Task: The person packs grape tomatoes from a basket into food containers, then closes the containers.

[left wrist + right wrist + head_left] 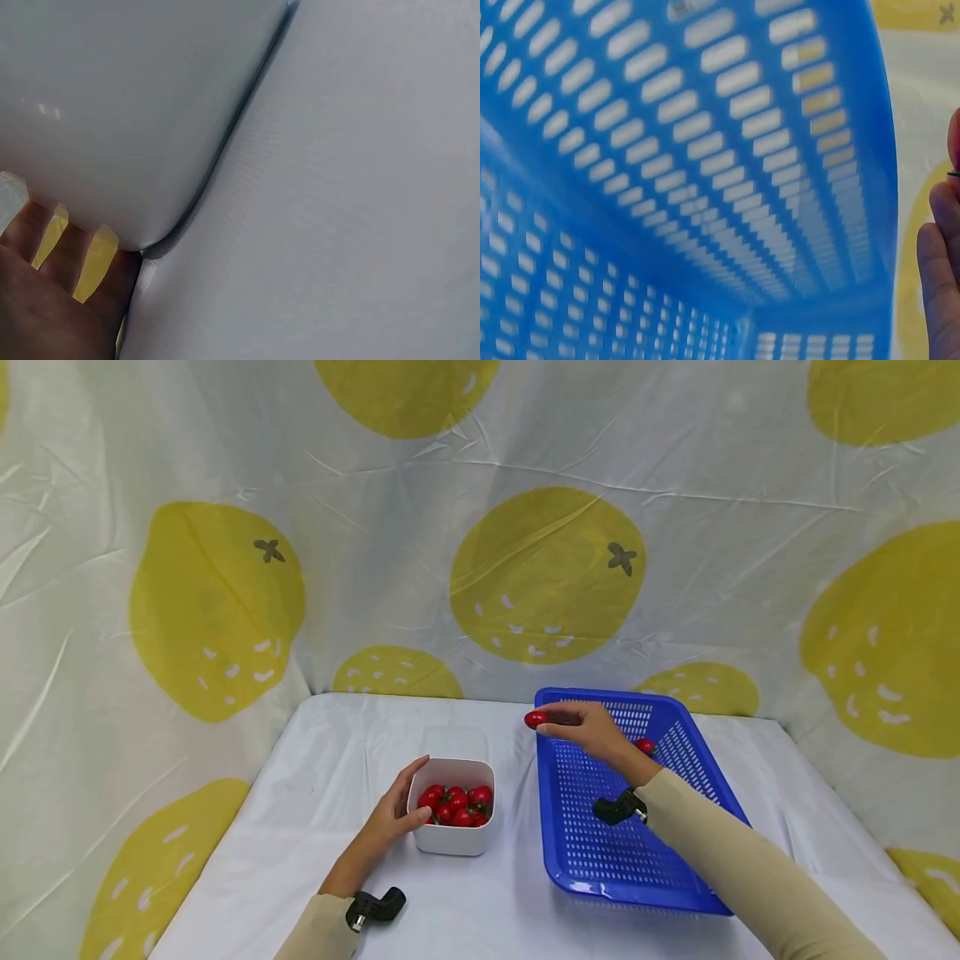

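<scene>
In the head view my right hand (588,731) pinches a cherry tomato (536,719) at its fingertips, over the left rim of a blue plastic basket (551,827). Another cherry tomato (645,747) shows in the basket beside my right wrist; the forearm hides part of the inside. My left hand (393,806) holds the left side of a square white container (453,841), its thumb at the near rim. Several red cherry tomatoes (456,798) with green tops lie inside. In the left wrist view the fingers (64,251) touch the container's wall (142,127).
A clear, lid-like piece (456,742) lies just behind the white container. White cloth (285,827) covers the table, and a curtain (382,577) printed with yellow lemons hangs behind and at the sides. The slotted basket wall (727,165) fills most of the right wrist view.
</scene>
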Motion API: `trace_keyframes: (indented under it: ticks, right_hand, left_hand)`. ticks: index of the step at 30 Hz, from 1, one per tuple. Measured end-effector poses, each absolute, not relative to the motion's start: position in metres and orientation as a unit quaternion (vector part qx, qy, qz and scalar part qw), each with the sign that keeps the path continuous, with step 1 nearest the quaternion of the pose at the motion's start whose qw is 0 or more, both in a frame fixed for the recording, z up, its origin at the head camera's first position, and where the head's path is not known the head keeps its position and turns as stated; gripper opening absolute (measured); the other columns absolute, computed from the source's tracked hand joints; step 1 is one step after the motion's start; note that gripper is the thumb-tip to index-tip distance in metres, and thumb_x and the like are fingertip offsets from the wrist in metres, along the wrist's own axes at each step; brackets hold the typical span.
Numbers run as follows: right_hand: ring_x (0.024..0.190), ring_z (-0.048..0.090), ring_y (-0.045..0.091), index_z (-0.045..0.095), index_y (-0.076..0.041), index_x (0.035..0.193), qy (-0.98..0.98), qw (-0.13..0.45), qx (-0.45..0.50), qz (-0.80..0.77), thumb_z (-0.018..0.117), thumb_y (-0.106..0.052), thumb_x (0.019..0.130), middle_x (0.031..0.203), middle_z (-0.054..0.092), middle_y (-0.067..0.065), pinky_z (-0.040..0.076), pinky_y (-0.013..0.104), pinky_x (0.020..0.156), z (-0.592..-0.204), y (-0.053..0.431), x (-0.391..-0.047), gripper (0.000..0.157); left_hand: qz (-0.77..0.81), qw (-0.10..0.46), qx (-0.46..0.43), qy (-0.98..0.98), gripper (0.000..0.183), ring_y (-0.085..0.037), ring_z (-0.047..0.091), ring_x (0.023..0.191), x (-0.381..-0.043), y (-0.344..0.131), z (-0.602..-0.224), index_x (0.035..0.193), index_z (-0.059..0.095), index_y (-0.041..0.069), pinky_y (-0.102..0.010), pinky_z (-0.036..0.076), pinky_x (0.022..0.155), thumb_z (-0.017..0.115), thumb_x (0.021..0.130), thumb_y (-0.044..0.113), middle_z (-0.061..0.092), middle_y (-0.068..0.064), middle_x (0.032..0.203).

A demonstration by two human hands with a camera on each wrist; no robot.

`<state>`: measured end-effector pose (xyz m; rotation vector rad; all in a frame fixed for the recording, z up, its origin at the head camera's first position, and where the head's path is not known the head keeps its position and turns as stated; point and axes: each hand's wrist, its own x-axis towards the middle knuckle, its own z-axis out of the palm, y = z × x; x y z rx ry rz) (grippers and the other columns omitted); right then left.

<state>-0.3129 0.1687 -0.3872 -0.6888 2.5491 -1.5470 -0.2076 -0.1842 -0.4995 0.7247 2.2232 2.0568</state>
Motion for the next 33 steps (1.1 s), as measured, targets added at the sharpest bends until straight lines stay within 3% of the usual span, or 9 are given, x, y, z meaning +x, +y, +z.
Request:
trace_keyframes:
  ticks: [4,7,11,19,33]
  right_hand:
    - [0.103,0.066,0.023,0.067,-0.011,0.122,0.82,0.056,-0.24,-0.517,0.074,-0.034,0.085,0.113,0.069,0.009,0.053,0.035,0.088,-0.388,0.158,-0.307,0.044]
    - [0.1,0.067,0.023,0.066,-0.006,0.122,0.813,0.073,-0.247,-0.523,0.073,-0.027,0.087,0.111,0.069,0.011,0.054,0.035,0.088,-0.381,0.148,-0.294,0.042]
    - [0.098,0.068,0.022,0.068,-0.007,0.12,0.808,0.086,-0.255,-0.525,0.073,-0.025,0.086,0.108,0.071,0.01,0.054,0.034,0.087,-0.381,0.138,-0.288,0.038]
    - [0.094,0.069,0.019,0.07,-0.008,0.117,0.8,0.092,-0.281,-0.521,0.074,-0.026,0.086,0.104,0.072,0.007,0.055,0.032,0.083,-0.392,0.125,-0.29,0.037]
    - [0.095,0.069,0.018,0.071,-0.01,0.114,0.787,0.103,-0.314,-0.52,0.075,-0.024,0.085,0.104,0.072,0.006,0.055,0.031,0.084,-0.394,0.11,-0.288,0.032]
  left_hand:
    - [0.661,0.013,0.234,0.713,0.071,-0.034,0.022,0.142,-0.208,-0.184,-0.5,0.153,0.022,0.024,-0.033,0.033,0.109,0.056,0.092,0.017,0.024,-0.009,0.156]
    - [0.657,0.013,0.233,0.717,0.071,-0.034,0.024,0.141,-0.207,-0.185,-0.501,0.153,0.022,0.025,-0.041,0.031,0.11,0.057,0.092,0.018,0.025,-0.009,0.155]
    - [0.653,0.013,0.226,0.722,0.071,-0.033,0.025,0.141,-0.207,-0.185,-0.502,0.153,0.023,0.027,-0.05,0.029,0.111,0.057,0.092,0.02,0.027,-0.008,0.155]
    - [0.655,0.013,0.23,0.719,0.071,-0.033,0.025,0.141,-0.208,-0.185,-0.501,0.153,0.022,0.025,-0.034,0.033,0.109,0.057,0.091,0.018,0.026,-0.009,0.155]
    - [0.655,0.01,0.237,0.717,0.072,-0.033,0.023,0.142,-0.21,-0.185,-0.503,0.153,0.022,0.025,-0.039,0.032,0.11,0.057,0.091,0.017,0.025,-0.008,0.155]
